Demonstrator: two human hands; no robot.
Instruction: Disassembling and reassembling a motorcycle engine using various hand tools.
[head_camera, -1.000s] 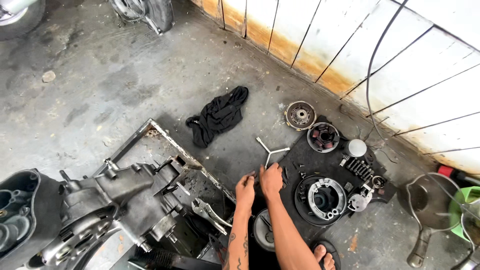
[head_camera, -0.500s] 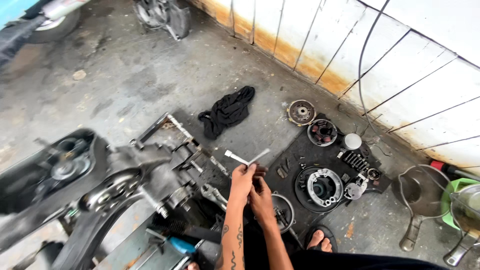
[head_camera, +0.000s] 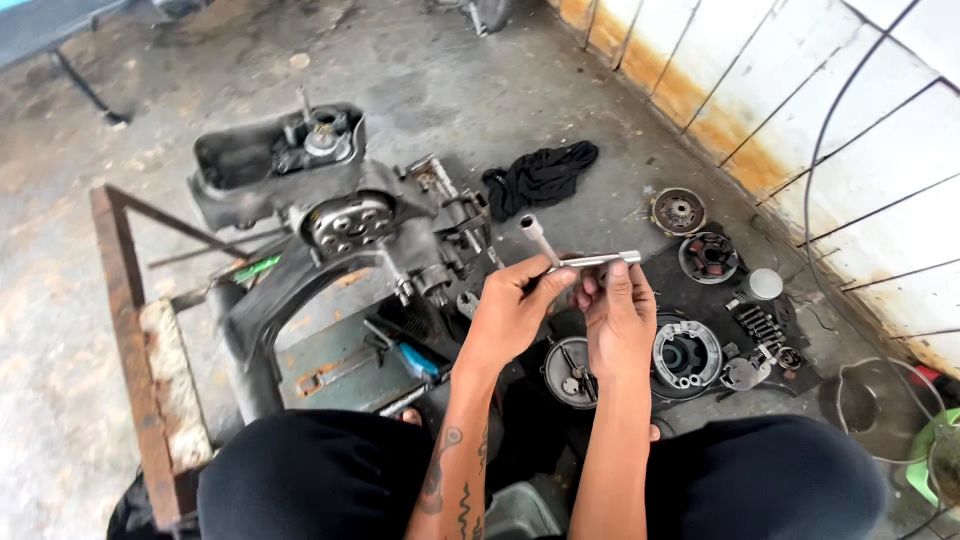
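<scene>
Outdoors, stained concrete floor (head_camera: 150, 420), rusty-based white wall (head_camera: 800, 110), both hands gripping three-armed socket wrench (head_camera: 575, 262)

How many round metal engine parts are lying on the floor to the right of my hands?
3 clearly: a rusty disc nearest the wall, a dark clutch-like part just below it, and a large ring-shaped drum closest to the right hand. Smaller pieces nearby may be hidden.
</scene>
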